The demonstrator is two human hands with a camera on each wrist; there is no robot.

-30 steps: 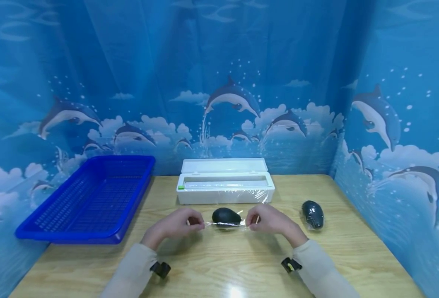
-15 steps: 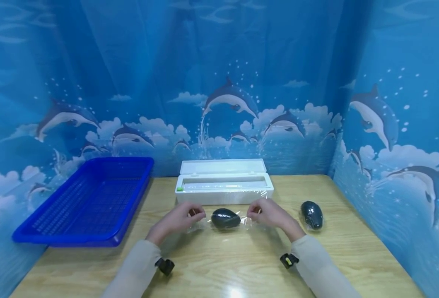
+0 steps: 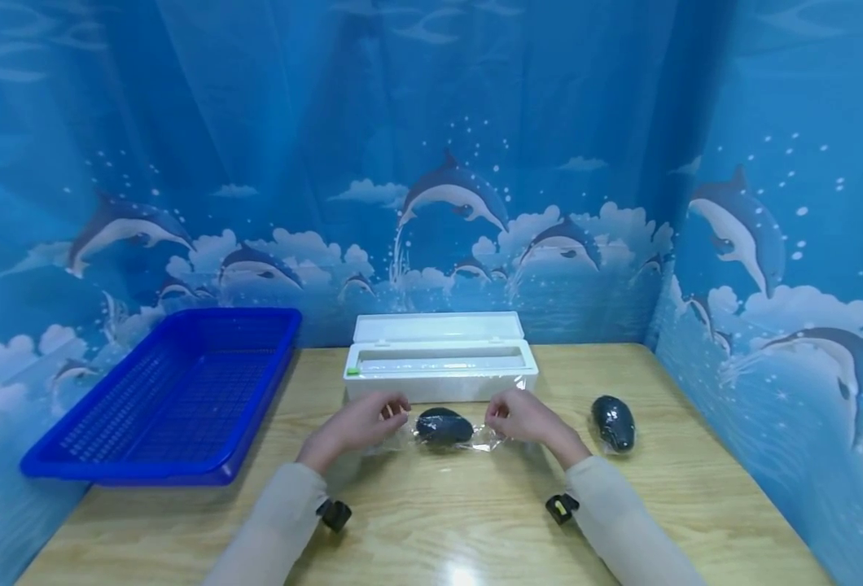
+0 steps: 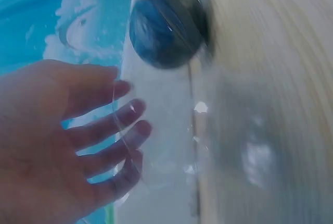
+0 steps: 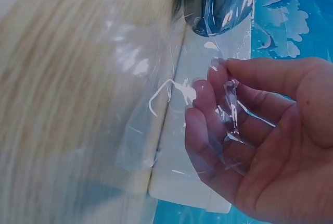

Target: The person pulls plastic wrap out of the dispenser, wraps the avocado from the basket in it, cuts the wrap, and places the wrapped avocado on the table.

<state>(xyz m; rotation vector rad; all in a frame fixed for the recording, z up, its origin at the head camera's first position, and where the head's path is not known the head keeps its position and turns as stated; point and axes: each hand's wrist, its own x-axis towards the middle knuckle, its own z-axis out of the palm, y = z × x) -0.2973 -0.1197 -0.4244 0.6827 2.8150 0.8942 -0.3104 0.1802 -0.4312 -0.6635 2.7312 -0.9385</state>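
Observation:
A dark avocado (image 3: 443,426) lies on its side on the table between both hands, with clear plastic wrap (image 3: 484,439) over and around it. My left hand (image 3: 361,425) is left of the avocado; its fingers are spread and gently bent, the thumb apart from them in the head view. A film edge runs across these fingers (image 4: 132,110) in the left wrist view. To the right of the avocado, my right hand (image 3: 525,419) pinches the wrap between thumb and index finger, and crumpled film lies across its other fingers (image 5: 200,125).
Just behind the hands is a white plastic wrap dispenser (image 3: 439,386) with its lid (image 3: 439,327) raised. A blue basket (image 3: 219,470) stands at the left. On the right lies another dark, film-wrapped avocado (image 3: 613,423). A dolphin-print curtain (image 3: 329,163) surrounds the table (image 3: 431,521).
The film edge held up before the avocado has come down over it. Both hands moved slightly away from me, and the left fingers have spread from their pinch.

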